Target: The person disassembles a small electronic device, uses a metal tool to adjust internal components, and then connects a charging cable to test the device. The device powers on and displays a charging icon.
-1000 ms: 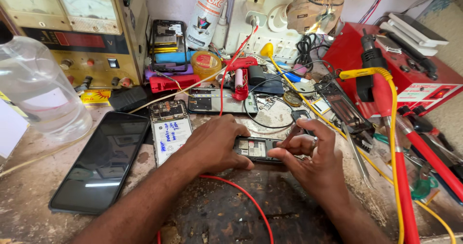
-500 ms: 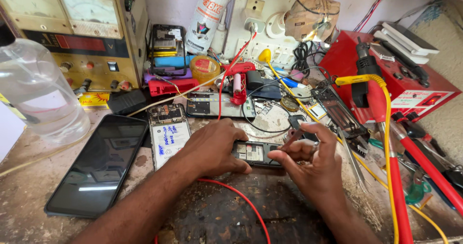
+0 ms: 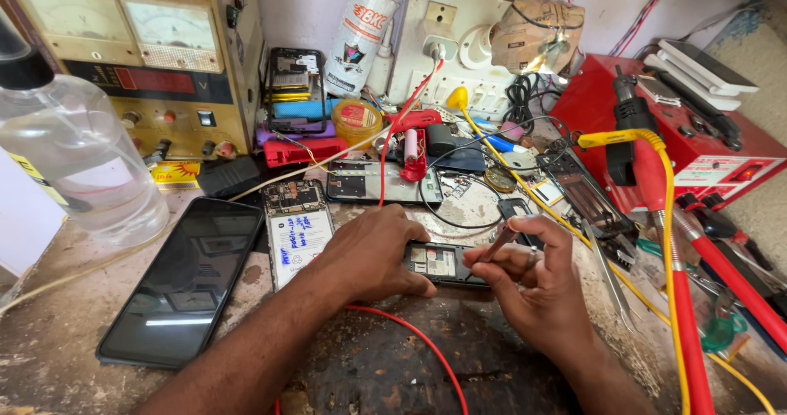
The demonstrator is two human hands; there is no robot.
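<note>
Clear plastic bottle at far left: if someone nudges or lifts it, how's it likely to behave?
The clear plastic bottle stands upright on the workbench, tall with a narrow dark cap, so a high push would probably tip it. It looks mostly full of clear liquid, so likely heavy, sloshing when lifted. Its smooth, thin-looking walls may flex and slip in a loose grip.
</note>
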